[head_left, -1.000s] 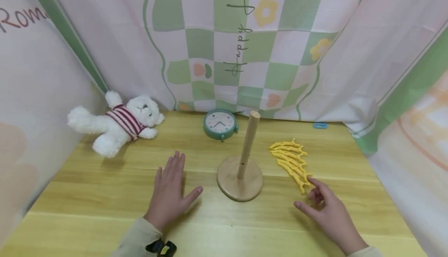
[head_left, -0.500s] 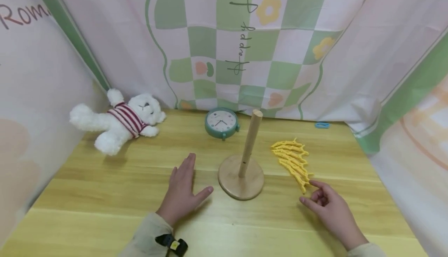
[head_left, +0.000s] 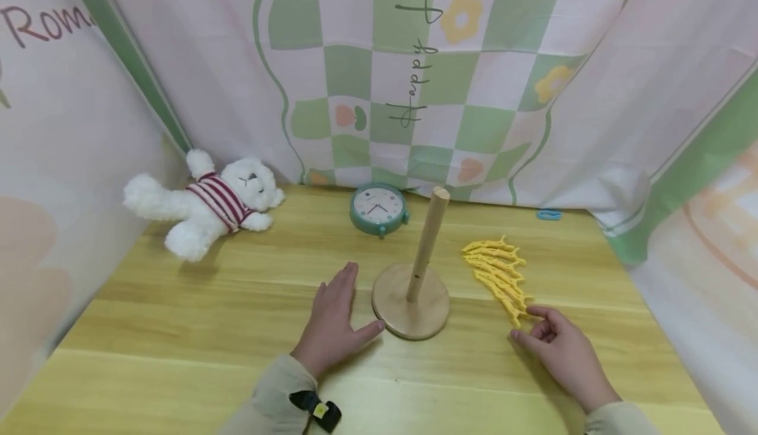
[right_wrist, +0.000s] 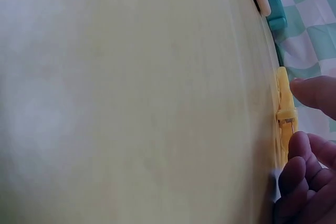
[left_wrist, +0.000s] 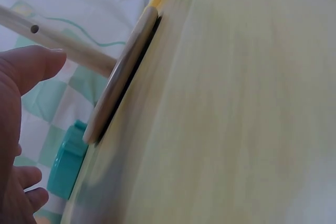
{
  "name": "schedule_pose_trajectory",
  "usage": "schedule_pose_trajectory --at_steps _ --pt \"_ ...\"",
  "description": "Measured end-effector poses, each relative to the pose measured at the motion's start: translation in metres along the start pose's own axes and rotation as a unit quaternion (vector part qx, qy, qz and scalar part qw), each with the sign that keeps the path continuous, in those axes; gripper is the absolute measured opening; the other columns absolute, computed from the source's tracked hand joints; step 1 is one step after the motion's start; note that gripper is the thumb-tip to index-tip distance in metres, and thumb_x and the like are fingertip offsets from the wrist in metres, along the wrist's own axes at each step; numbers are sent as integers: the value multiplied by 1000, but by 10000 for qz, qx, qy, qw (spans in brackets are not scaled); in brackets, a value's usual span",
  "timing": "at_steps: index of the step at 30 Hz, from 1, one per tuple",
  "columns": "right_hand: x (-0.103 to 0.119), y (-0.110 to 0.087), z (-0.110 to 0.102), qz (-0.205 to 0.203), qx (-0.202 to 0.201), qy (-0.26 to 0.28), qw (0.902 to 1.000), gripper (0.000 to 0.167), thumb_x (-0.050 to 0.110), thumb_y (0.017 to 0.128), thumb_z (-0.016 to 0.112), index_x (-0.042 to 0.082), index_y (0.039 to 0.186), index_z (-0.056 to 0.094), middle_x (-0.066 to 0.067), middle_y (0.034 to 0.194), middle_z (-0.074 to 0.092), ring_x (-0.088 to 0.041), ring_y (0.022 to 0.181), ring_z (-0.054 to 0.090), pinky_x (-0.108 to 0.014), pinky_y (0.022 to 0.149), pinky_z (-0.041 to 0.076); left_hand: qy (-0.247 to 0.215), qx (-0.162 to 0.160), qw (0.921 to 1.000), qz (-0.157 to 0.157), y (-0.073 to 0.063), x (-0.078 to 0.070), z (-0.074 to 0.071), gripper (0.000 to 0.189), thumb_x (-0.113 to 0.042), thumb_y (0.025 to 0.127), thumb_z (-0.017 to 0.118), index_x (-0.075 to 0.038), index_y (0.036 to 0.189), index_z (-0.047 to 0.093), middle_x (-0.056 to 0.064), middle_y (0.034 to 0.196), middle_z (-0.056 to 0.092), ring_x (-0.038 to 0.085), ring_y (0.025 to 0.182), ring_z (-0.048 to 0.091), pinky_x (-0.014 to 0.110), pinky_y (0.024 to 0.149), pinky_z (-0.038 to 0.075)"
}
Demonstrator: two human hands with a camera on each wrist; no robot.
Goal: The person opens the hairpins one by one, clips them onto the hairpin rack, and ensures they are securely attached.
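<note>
A wooden stand, an upright rod (head_left: 429,244) on a round base (head_left: 391,313), is in the middle of the table. My left hand (head_left: 334,326) is just left of the base, fingers straight and thumb spread toward its edge; in the left wrist view the thumb (left_wrist: 39,66) is in front of the rod. To the right of the stand lies a row of yellow branch-shaped plastic pieces (head_left: 497,270). My right hand (head_left: 565,349) is at their near end, index fingertip by the nearest piece (right_wrist: 286,114), thumb apart. Whether the fingertip touches it, I cannot tell.
At the back stands a teal alarm clock (head_left: 379,208), face up. A white plush bear (head_left: 207,204) in a striped shirt lies back left. A small blue clip-like thing (head_left: 549,214) is at the back right. A patterned curtain (head_left: 408,79) hangs behind the table.
My left hand has moved right, up to the base of the stand. My right hand has hardly moved, with its thumb a little nearer the yellow pieces. The view has shifted slightly.
</note>
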State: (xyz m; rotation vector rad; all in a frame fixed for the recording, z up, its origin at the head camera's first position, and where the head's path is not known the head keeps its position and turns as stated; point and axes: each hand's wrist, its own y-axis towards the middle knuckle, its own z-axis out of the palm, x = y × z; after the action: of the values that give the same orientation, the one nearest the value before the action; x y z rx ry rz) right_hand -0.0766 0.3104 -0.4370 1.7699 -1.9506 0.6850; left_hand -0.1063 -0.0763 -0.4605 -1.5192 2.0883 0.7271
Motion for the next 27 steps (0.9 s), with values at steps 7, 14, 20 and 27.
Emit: schedule_pose_trajectory --at_steps 7,14,20,27 --pt "0 3 -1 49 -8 -147 9999 66 42 89 76 -4 132 55 -3 87 60 -12 74 54 -25 65 45 -143 238 9996 -19 8 -8 16 112 -64 79 73 -7 160 21 8 166 19 26 152 18 54 121 7" --pt "-1 3 -1 117 23 -193 9997 66 47 87 76 -4 125 60 -3 85 61 -13 73 54 -26 64 45 -15 322 9995 -21 17 -19 29 111 -67 74 77 -8 157 33 9 161 34 27 148 29 60 120 7" --pt "2 2 -1 236 115 -328 9991 67 52 85 76 -4 120 63 -2 83 62 -14 72 54 -28 63 44 313 334 9987 -238 21 -26 34 113 -69 69 79 -8 155 38 12 160 35 30 147 32 62 119 6" --pt "8 2 0 272 244 -498 9981 72 54 83 77 -7 119 64 -1 83 63 -15 74 55 -31 66 46 591 303 9974 -279 21 -25 29 112 -71 68 77 -10 154 40 11 160 36 31 146 33 65 117 6"
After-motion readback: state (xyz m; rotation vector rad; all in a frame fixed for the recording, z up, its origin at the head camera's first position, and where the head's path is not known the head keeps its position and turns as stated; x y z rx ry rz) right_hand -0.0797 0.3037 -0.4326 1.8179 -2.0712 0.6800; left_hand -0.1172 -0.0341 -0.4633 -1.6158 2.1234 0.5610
